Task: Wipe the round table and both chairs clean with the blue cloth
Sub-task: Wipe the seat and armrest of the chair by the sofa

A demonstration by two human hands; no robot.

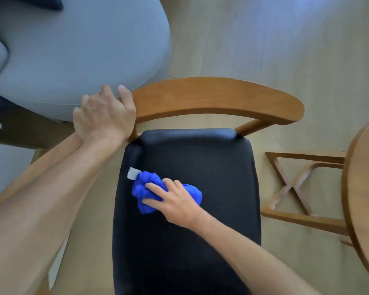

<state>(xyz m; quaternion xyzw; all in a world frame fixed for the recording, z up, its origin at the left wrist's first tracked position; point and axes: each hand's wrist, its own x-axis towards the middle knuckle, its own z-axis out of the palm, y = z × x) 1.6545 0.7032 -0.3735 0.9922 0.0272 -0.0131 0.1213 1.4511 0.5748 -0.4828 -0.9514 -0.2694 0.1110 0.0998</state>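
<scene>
- Blue bunched cloth (pixel 149 191) with a pale tag at its upper left, lying on the left half of the black padded chair seat (pixel 200 209), close to the seat's left edge.
- Right hand (pixel 175 201) laid on top of the cloth, fingers spread and bent over the bundle, pressing it against the seat.
- Left hand (pixel 104 116) at the left end of the curved brown wooden backrest (pixel 217 99), grip closed around that end, thumb and fingers wrapped over the wood.
- Round brown wooden bench (pixel 366 188) at the right edge, only partly in view, just beside the chair; crossed wooden base bars (pixel 294 186) on the floor between them.
- Grey upholstered sofa (pixel 73 50) behind the left hand, at upper left.
- Pale wood-plank floor (pixel 285 50) under everything.
</scene>
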